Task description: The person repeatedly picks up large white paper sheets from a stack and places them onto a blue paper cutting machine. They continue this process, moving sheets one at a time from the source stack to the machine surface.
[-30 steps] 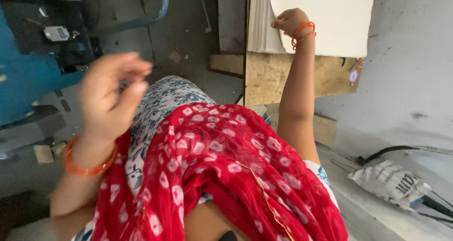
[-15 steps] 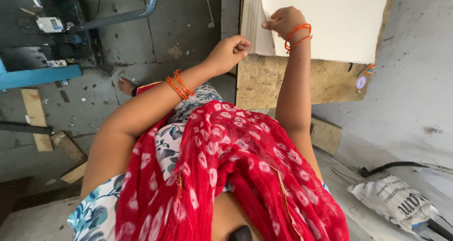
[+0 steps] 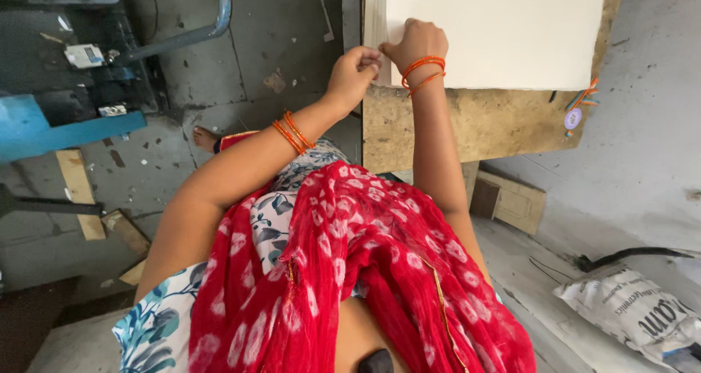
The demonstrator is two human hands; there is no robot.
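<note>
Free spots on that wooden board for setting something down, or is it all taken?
Bare strip of wooden board runs below the white paper stack, right of the right hand. Crowded at the stack's near-left corner, where the left hand and right hand meet.

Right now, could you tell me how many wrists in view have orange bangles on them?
2. One set of orange bangles sits on the left wrist, the other set of orange bangles on the right wrist, at the corner of the white sheet stack. No others show.

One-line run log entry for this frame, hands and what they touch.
left hand: pinching corner of white sheet stack | right hand: fist resting on same corner | stack on wooden board | red scarf in foreground
</note>
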